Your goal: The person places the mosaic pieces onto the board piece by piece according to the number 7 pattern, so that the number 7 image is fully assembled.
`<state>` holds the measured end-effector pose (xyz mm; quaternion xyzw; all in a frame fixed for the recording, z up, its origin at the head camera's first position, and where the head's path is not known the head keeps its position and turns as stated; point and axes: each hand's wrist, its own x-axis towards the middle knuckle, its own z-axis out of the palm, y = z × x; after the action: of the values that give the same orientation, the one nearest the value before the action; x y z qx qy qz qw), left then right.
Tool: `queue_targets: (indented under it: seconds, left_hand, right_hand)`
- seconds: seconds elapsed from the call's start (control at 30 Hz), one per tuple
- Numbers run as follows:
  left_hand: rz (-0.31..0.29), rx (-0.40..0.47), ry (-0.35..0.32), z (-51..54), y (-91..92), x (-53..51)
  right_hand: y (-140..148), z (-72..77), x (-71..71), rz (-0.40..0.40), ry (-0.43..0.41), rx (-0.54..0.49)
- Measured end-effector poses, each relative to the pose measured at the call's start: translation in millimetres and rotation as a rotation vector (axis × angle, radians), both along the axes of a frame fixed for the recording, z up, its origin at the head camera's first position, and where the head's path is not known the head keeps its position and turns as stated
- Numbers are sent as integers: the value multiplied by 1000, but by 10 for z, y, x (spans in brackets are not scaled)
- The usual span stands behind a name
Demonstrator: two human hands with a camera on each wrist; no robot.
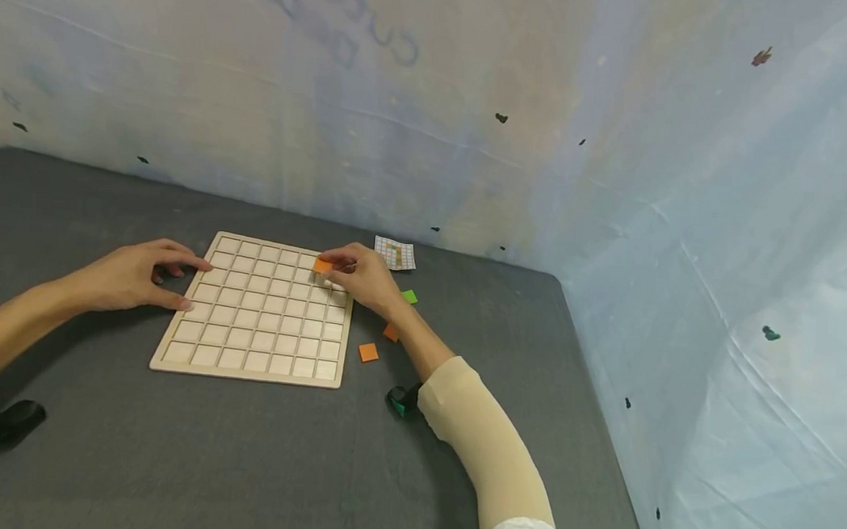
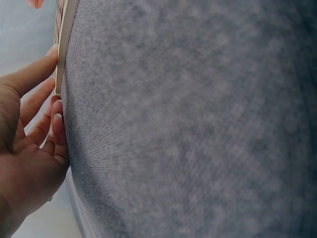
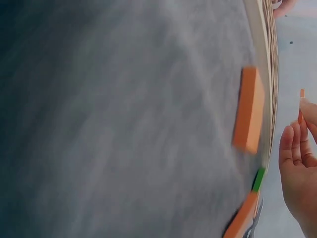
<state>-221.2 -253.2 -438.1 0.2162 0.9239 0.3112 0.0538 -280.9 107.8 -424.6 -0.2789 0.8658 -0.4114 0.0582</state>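
Note:
A pale wooden grid board [image 1: 260,309] lies on the dark cloth, its squares light and bare where they show. My right hand [image 1: 366,275] pinches an orange square tile [image 1: 323,266] between thumb and fingers, just above the board's far right corner. The right wrist view shows that same tile [image 3: 301,106] edge-on in the fingers. At the left edge, my left hand [image 1: 135,273] touches the board with thumb and forefinger spread apart. In the left wrist view, the thumb and fingertips of this hand [image 2: 34,124] meet the board's rim [image 2: 64,49].
Right of the board lie an orange tile [image 1: 368,352], another orange tile [image 1: 391,332] partly behind the forearm, and a green tile [image 1: 410,297]. A small printed grid card [image 1: 395,254] sits beyond the right hand. A pale sheet [image 1: 431,135] hangs behind the table.

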Motion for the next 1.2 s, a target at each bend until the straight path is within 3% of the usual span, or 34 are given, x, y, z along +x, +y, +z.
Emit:
queue_targets:
  seconds: [0.4,0.67,1.0,1.2]
  left_hand:
    - [-3,8,-3,-30,15,33]
    - [4,9,-7,-24,9,41]
    - [-8,10,-9,-25,19,23]
    - [-5,2,-9,-27,-2,30]
  right_hand:
    - [-306,-62,6,15,20,26]
    - [-559,-21,11,47,-1,60]
    - [-743,-47,-15,-8,-25,186]
    - [-790,-48,1,-6,5,230]
